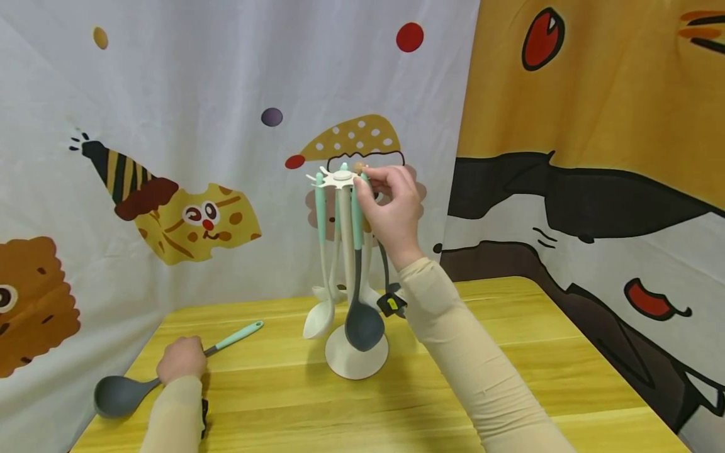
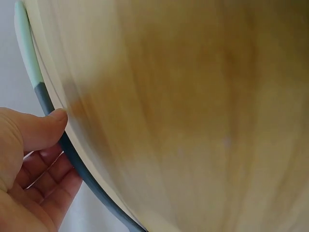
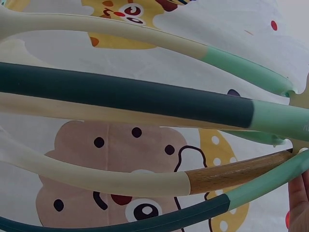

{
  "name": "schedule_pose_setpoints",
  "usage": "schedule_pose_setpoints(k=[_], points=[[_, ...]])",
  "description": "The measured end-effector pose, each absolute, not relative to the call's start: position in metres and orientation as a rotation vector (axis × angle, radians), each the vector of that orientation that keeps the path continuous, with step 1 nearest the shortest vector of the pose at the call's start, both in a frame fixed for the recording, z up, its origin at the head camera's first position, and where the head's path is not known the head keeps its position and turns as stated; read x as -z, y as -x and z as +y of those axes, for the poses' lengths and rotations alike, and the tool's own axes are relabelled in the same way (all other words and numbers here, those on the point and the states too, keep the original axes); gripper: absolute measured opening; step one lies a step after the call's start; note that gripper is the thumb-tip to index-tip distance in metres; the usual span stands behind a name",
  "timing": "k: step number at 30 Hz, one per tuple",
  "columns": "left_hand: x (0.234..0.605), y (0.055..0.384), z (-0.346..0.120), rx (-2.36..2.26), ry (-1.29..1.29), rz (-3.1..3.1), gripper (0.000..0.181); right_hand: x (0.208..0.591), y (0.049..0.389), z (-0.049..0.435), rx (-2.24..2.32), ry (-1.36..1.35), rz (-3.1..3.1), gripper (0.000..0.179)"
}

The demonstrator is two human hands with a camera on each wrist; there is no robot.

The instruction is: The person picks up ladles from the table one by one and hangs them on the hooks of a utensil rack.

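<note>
Near the table's [image 1: 510, 352] front left corner, the left hand [image 1: 181, 358] curls round the shaft of a grey ladle [image 1: 121, 395] lying flat, bowl toward the left edge and mint handle tip angled toward the back, likely so it lifts cleanly. The right hand [image 1: 391, 207] pinches a utensil top at the rack's [image 1: 355, 358] hook ring, where the others hang vertically, heads down

A ladle [image 1: 121, 393] lies on the table [image 1: 510, 377], left of the rack [image 1: 355, 362].
</note>
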State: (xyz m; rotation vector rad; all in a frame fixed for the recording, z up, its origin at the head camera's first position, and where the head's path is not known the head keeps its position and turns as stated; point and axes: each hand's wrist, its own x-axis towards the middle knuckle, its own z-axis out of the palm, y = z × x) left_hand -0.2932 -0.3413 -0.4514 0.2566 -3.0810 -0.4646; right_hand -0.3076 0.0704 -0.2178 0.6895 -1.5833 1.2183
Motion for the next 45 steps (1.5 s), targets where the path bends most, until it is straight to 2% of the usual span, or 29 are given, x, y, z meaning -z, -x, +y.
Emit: schedule_pose_setpoints(k=[4, 12, 45], points=[[0.453, 0.294, -0.343, 0.461, -0.240, -3.080, 0.019, 0.217, 0.307, 0.070, -1.221, -0.692, -1.578, 0.020], [0.445, 0.297, -0.334, 0.490, -0.138, -3.011, 0.007, 0.217, 0.307, 0.070, -1.227, -0.692, -1.569, 0.019], [0.419, 0.308, -0.278, 0.604, 0.133, -2.779, 0.005, 0.217, 0.306, 0.069, -1.261, -0.686, -1.582, 0.019]])
